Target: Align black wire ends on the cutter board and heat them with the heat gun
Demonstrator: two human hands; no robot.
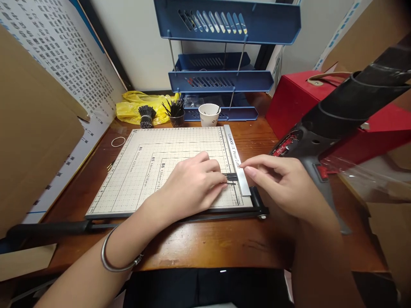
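Observation:
My left hand point(201, 182) lies on the right part of the paper cutter's gridded board point(180, 141), its fingers closed on a small bundle of thin black strands point(230, 176). The strands' free ends point right and meet the cutter's metal strip point(236, 160); whether they are wires or tubes I cannot tell. Just right of this strip is my right hand point(279, 177), thumb and index finger slightly apart with nothing visible between them. Its index fingertip is at the strip's edge; whether it touches I cannot tell. The cutter's black-handled arm point(51, 228) runs along the board's near edge.
Behind the board stand a tied black bundle point(147, 116), a dark cup of black strands point(176, 114) and a white paper cup point(209, 114). Blue tray shelves point(221, 81) rise behind. A heat gun-like tool point(316, 145) and red box point(298, 98) occupy the right.

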